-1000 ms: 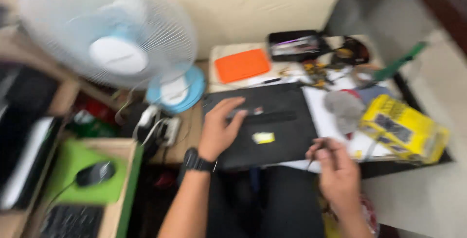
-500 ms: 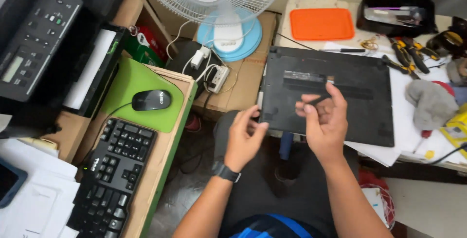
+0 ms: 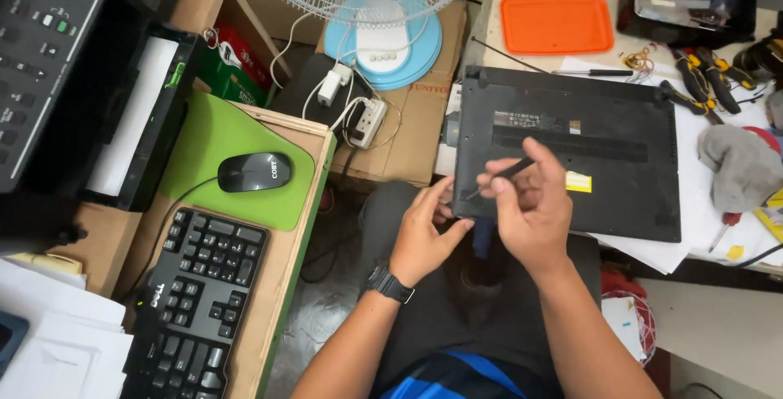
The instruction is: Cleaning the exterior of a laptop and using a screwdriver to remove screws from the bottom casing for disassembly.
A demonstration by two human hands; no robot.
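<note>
A black laptop (image 3: 595, 142) lies bottom side up on papers on the table at the right. My right hand (image 3: 532, 203) hovers over its near left corner and grips a thin black screwdriver (image 3: 499, 177), tip pointing left. My left hand (image 3: 422, 232), with a black watch on the wrist, is just left of it. Its fingers are pinched beside the screwdriver tip; whether they hold anything I cannot tell.
An orange tray (image 3: 557, 23), a black box (image 3: 687, 5), pliers (image 3: 703, 83) and a grey cloth (image 3: 739, 167) surround the laptop. A fan (image 3: 379, 16) and power strip (image 3: 364, 120) stand behind. A keyboard (image 3: 200, 301), mouse (image 3: 254, 171) and printer (image 3: 73, 81) are at the left.
The view swung left and down, then steadied. My left hand came off the laptop. Both hands drew together at the laptop's near left corner with the screwdriver in the right.
</note>
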